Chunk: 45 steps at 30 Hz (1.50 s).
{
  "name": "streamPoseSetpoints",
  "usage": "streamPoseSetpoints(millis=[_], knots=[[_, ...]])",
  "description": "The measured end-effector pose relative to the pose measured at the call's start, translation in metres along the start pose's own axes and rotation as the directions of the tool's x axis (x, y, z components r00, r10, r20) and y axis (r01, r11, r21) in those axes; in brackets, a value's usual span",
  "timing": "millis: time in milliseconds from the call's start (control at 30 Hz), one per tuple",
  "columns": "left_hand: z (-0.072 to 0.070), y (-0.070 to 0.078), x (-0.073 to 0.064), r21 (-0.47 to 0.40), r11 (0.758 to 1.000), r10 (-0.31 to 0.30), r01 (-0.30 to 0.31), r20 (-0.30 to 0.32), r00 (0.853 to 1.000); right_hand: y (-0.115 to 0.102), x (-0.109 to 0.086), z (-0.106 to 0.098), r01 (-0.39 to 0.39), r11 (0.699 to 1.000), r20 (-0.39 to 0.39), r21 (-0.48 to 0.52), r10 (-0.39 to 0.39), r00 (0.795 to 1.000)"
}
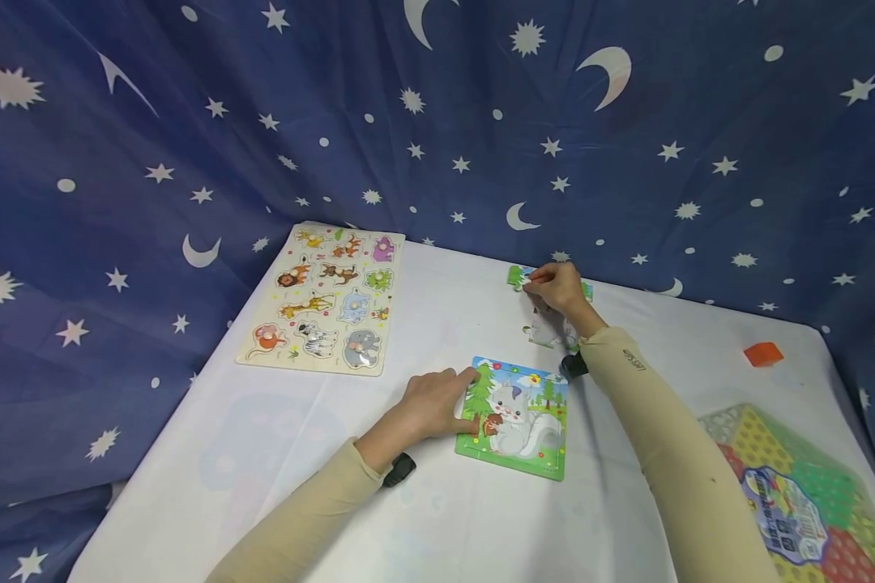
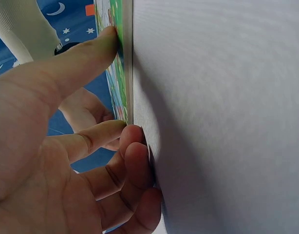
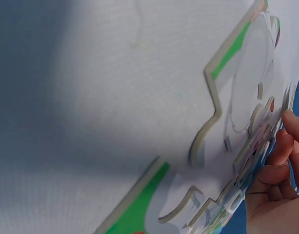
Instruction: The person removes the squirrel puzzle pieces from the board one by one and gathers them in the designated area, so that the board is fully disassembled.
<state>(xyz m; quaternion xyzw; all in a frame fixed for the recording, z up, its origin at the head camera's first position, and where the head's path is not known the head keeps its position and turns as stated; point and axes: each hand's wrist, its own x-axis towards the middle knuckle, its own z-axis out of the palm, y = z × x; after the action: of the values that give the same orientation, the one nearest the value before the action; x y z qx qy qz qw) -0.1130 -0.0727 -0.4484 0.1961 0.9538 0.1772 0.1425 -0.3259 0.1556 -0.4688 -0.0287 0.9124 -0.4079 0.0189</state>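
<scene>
A framed squirrel puzzle (image 1: 532, 421) lies on the white table, showing a grey squirrel, a tree and a green border. My left hand (image 1: 432, 405) rests at its left side, with the thumb (image 2: 103, 44) on the picture and the index finger touching the edge. Farther back, loose jigsaw pieces (image 1: 547, 328) lie partly joined, with gaps between several of them in the right wrist view. At their far edge, my right hand (image 1: 560, 290) pinches a small puzzle piece between thumb and fingers; the fingers hide most of it.
A wooden animal knob puzzle (image 1: 317, 304) lies at the back left. An orange block (image 1: 763, 354) sits to the right, and a clear pack of coloured pieces (image 1: 802, 494) lies at the front right. A blue starry cloth (image 1: 452, 121) hangs behind the table.
</scene>
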Motion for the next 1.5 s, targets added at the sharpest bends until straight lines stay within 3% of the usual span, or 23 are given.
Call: streamPoseSetpoints(millis=[633, 1033, 1500], knots=[[0.001, -0.001, 0.001, 0.009, 1.0, -0.006, 0.006, -0.001, 1.0, 0.0, 0.003, 0.001, -0.056, 0.997, 0.015, 0.052, 0.055, 0.998], [0.001, -0.002, 0.0, 0.014, 1.0, 0.002, -0.002, -0.008, 1.0, -0.001, 0.004, 0.002, -0.09, 0.996, 0.032, 0.021, 0.09, 0.995], [0.001, -0.001, -0.001, 0.008, 1.0, -0.001, 0.001, 0.008, 1.0, 0.001, -0.005, -0.009, -0.014, 0.999, 0.043, 0.04, 0.012, 0.999]])
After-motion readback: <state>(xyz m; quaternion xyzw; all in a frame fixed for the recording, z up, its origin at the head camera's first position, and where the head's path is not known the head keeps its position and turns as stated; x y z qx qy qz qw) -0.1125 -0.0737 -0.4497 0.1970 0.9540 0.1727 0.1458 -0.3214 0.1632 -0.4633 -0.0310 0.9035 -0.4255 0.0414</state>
